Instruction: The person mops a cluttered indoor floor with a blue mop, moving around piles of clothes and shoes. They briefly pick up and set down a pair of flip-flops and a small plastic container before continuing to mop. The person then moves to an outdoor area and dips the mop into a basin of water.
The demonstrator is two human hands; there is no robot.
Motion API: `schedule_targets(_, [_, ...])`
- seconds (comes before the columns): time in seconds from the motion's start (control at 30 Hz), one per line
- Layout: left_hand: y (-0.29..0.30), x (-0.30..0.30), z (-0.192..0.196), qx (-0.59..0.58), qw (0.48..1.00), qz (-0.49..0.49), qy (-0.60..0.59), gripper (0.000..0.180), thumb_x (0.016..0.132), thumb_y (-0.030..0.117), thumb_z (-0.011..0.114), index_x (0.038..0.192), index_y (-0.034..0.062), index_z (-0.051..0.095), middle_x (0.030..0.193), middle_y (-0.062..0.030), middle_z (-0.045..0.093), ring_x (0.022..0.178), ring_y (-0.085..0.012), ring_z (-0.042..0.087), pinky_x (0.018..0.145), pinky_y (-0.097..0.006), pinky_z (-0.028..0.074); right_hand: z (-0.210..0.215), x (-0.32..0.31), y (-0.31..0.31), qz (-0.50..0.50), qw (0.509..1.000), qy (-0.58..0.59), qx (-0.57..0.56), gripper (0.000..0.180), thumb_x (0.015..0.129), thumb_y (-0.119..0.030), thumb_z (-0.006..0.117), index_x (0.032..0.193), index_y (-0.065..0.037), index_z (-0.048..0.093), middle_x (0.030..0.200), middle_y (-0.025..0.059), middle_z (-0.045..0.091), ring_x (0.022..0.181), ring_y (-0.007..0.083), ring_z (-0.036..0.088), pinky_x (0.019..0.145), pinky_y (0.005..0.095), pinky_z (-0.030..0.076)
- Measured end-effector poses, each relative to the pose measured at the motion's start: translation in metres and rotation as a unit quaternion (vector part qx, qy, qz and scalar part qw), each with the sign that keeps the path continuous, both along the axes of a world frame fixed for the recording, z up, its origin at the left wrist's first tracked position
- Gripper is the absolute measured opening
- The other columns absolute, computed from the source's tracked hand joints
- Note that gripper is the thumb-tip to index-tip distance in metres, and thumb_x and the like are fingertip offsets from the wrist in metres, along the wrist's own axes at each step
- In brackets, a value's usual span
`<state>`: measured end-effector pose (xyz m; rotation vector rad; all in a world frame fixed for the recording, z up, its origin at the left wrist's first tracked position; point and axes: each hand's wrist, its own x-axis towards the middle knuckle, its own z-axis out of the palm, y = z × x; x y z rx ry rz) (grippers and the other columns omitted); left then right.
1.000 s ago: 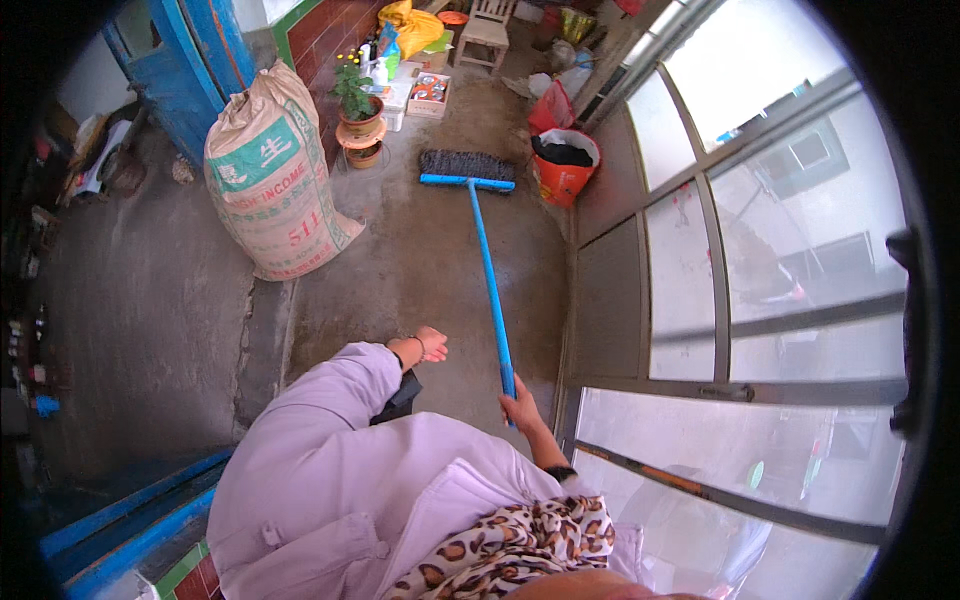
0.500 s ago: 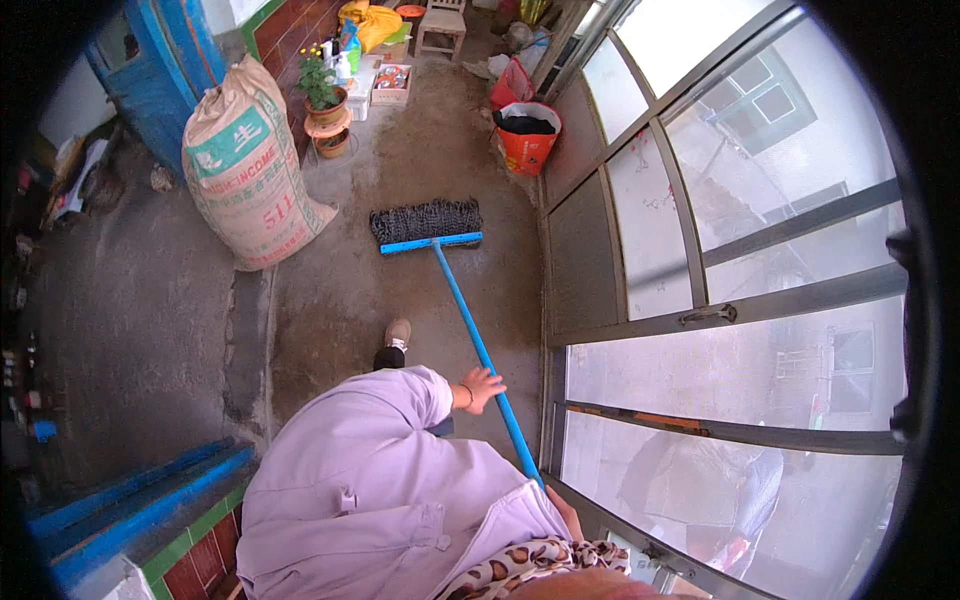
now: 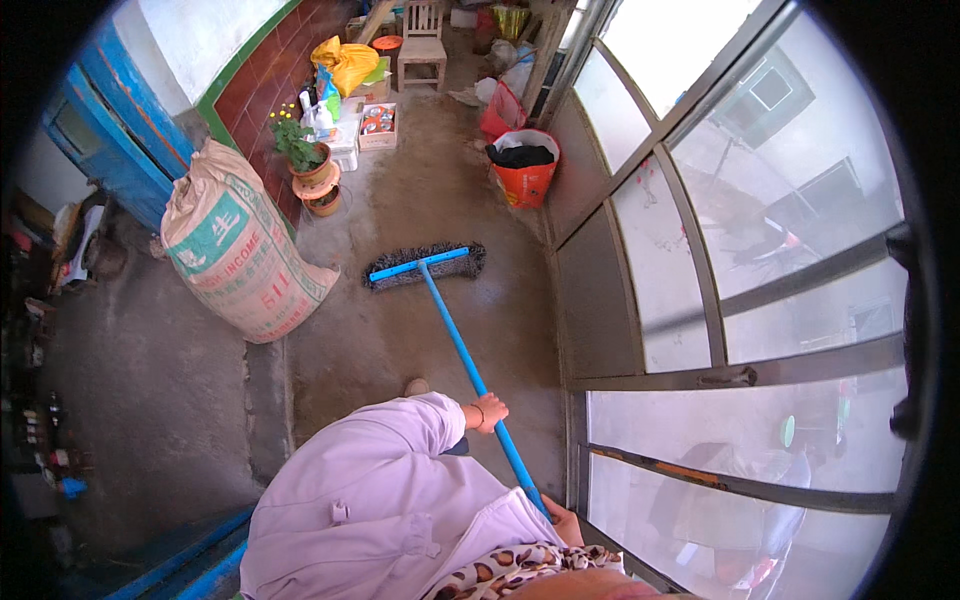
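Note:
A mop with a blue handle [image 3: 463, 350] reaches diagonally forward from my body. Its wide dark shaggy head [image 3: 425, 268] lies on the concrete floor under a blue bar. Partway down the handle my left hand [image 3: 487, 412] is closed round it, in a lilac sleeve. Lower, close to my right side, my right hand [image 3: 564, 522] holds the handle near its end; the jacket partly hides this hand. The tip of a shoe [image 3: 417, 386] shows just ahead of my sleeve.
To the left stands a full woven sack [image 3: 247, 247], with a potted yellow-flowered plant [image 3: 308, 160] beyond it. A red bag of dark stuff [image 3: 525, 170] sits against the glazed metal partition [image 3: 660, 260] on the right. Ahead are boxes [image 3: 378, 125] and a wooden chair [image 3: 422, 50].
My left hand, spread against the handle before, has its fingers wrapped round it now. The mop head has tilted and its fringe shows on both sides of the bar. The view has shifted.

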<state>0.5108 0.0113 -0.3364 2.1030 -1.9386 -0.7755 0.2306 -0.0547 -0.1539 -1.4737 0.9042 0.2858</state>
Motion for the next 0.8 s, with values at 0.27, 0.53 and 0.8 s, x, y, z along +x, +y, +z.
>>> schedule_targets(0.27, [0.018, 0.146, 0.003, 0.047, 0.995, 0.081, -0.045, 0.020, 0.062, 0.017, 0.060, 0.081, 0.0112, 0.057, 0.090, -0.0067, 0.054, 0.091, -0.0244, 0.050, 0.081, -0.042, 0.035, 0.006, 0.170, 0.004, 0.053, 0.999, 0.004, -0.006, 0.055, 0.065, 0.000, 0.056, 0.119, -0.001, 0.042, 0.058, 0.0017, 0.049, 0.039, 0.0083, 0.044, 0.034, 0.0227, 0.033])
schedule_targets(0.53, [0.034, 0.186, 0.006, 0.090, 0.983, 0.128, -0.097, 0.016, 0.061, 0.014, 0.061, 0.077, 0.0114, 0.059, 0.085, -0.0045, 0.055, 0.089, -0.0223, 0.051, 0.078, -0.040, 0.038, 0.001, 0.221, 0.020, 0.069, 0.997, 0.028, 0.026, 0.057, 0.066, -0.003, 0.058, 0.120, -0.001, 0.041, 0.058, 0.0022, 0.049, 0.042, 0.0083, 0.045, 0.037, 0.0234, 0.035])
schedule_targets(0.8, [0.074, 0.108, 0.001, 0.061, 0.988, 0.107, -0.096, 0.015, 0.063, 0.015, 0.059, 0.077, 0.0132, 0.058, 0.084, -0.0035, 0.054, 0.090, -0.0217, 0.050, 0.080, -0.041, 0.036, -0.029, 0.128, 0.056, 0.097, 0.995, -0.009, -0.012, 0.058, 0.067, -0.005, 0.057, 0.122, -0.004, 0.038, 0.060, 0.0036, 0.051, 0.045, 0.0091, 0.048, 0.041, 0.0243, 0.039])
